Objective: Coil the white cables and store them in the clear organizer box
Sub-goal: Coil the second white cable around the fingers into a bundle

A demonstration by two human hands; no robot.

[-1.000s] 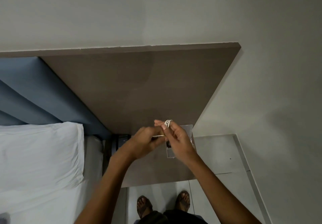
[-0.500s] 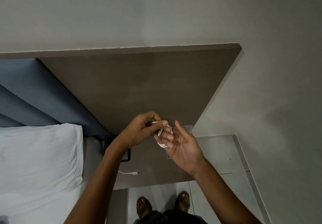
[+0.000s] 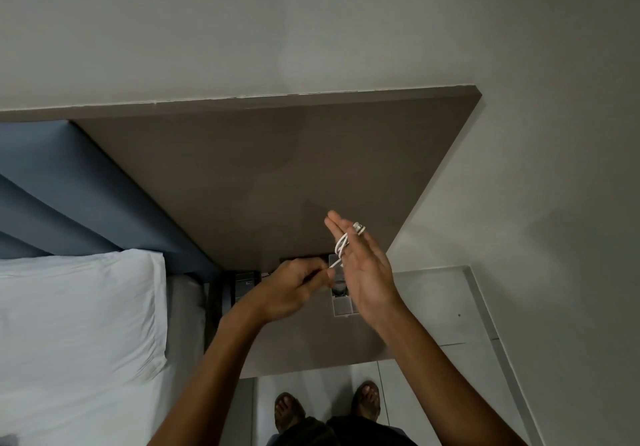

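Note:
A thin white cable (image 3: 343, 246) is wound in loops around the straight fingers of my right hand (image 3: 363, 272), which is raised flat above the brown table (image 3: 311, 348). My left hand (image 3: 294, 288) sits just left of it, fingers pinched on the cable's free end, the strand stretched tight between the two hands. The clear organizer box (image 3: 343, 305) rests on the table directly beneath my hands, mostly hidden by them; only its near compartments show.
A brown wall panel (image 3: 277, 175) rises behind the table. A bed with a white pillow (image 3: 79, 324) and blue headboard (image 3: 69, 196) lies to the left. A dark device (image 3: 244, 284) sits at the table's left edge. Pale tiled floor and my sandalled feet (image 3: 329, 407) are below.
My right hand has straightened and lifted, with the cable loops now around its fingers. My left hand dropped lower and left, pulling the free end taut.

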